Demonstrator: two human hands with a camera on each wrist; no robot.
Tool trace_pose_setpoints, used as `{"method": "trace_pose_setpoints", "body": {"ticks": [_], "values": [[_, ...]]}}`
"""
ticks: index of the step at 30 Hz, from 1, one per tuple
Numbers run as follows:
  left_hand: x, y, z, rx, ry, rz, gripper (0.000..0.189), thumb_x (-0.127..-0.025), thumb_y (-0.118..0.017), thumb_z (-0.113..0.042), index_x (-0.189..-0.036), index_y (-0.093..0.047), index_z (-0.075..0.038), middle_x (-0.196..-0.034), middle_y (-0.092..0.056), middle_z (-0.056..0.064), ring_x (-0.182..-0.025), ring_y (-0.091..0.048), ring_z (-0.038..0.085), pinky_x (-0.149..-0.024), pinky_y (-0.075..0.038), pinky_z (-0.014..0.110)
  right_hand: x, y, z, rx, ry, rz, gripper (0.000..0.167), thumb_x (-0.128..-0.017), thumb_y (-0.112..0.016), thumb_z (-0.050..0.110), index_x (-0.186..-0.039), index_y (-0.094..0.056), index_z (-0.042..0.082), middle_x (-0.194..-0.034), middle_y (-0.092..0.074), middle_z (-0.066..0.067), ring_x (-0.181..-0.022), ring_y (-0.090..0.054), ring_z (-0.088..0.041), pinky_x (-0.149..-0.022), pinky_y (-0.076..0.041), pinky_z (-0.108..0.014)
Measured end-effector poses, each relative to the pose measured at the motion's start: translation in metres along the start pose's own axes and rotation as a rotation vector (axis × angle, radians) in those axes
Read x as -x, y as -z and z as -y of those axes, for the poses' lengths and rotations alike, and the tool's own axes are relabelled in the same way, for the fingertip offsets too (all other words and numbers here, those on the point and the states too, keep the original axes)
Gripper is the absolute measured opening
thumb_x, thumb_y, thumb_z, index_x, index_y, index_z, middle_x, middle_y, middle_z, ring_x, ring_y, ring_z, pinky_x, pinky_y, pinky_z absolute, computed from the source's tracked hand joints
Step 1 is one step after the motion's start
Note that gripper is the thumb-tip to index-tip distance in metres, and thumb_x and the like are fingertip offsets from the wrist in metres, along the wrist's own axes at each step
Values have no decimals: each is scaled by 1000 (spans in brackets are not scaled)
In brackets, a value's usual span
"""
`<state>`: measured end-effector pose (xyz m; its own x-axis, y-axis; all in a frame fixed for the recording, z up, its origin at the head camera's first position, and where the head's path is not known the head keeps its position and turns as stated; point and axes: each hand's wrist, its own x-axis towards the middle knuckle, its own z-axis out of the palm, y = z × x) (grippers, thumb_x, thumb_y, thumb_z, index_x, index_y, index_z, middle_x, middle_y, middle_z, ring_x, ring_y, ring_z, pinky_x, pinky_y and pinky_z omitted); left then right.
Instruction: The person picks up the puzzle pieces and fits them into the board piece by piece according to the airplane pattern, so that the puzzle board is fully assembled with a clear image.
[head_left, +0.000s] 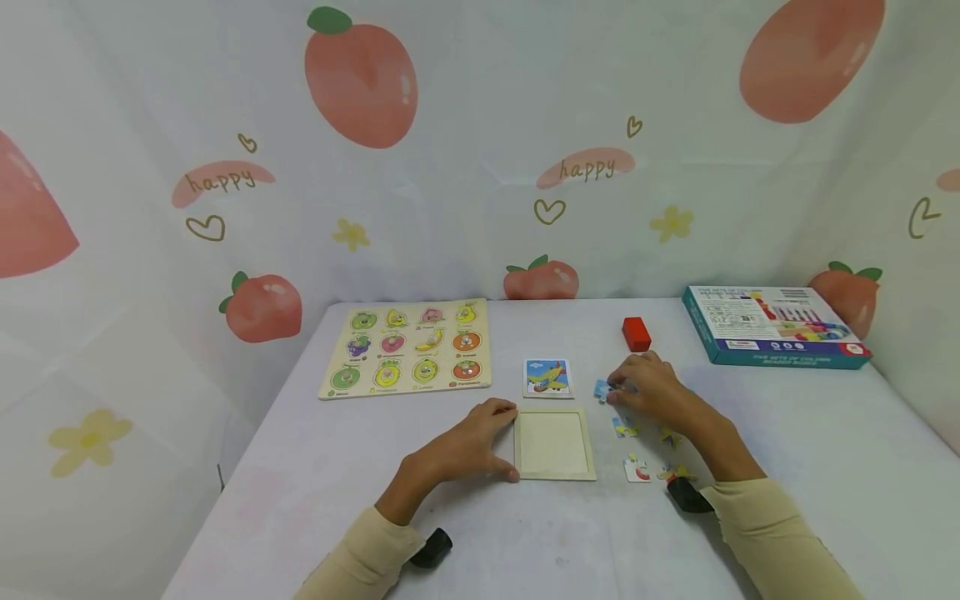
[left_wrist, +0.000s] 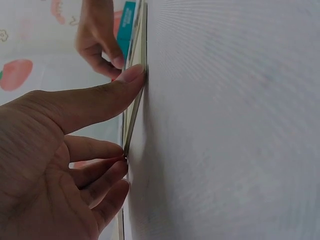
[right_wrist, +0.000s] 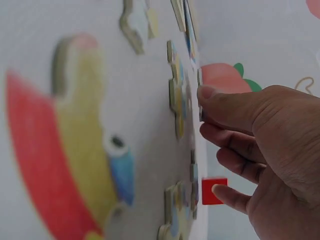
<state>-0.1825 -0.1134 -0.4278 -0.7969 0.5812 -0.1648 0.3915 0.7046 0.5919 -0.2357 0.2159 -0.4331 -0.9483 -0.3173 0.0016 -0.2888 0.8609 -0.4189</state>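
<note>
left hand [head_left: 472,443]: spread, touching tray [head_left: 555,445] (left edge) | right hand [head_left: 651,388]: pinching puzzle piece [head_left: 602,390]

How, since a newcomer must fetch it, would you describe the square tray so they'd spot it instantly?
On the white table, find the big fruit board at the back left. From there, look right and nearer the camera: the square tray lies touching the left hand. Its plain, pale surface sets it apart from the airplane picture behind it.
</note>
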Motion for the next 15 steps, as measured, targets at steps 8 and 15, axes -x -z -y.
{"method": "trace_pose_setpoints", "body": {"ticks": [8, 15], "values": [[-1, -1, -1, -5, 8, -4, 94, -85, -92, -32, -160, -43, -2, -164, -40, 9, -152, -38, 26, -123, -35, 45, -2, -6, 17, -13, 59, 31, 30, -96, -77, 25, -119, -79, 6, -123, -71, -12, -117, -50, -34, -102, -48, -56], [-1, -1, 0, -9, 13, -4, 94, -86, -91, -34, -161, -43, -2, -164, -40, 8, -152, -38, 25, -123, -35, 44, -4, -18, 38, 16, 149, 52, 26, -96, -79, 25, -116, -80, 8, -119, -72, -9, -116, -54, -31, -103, -47, -55]]}}
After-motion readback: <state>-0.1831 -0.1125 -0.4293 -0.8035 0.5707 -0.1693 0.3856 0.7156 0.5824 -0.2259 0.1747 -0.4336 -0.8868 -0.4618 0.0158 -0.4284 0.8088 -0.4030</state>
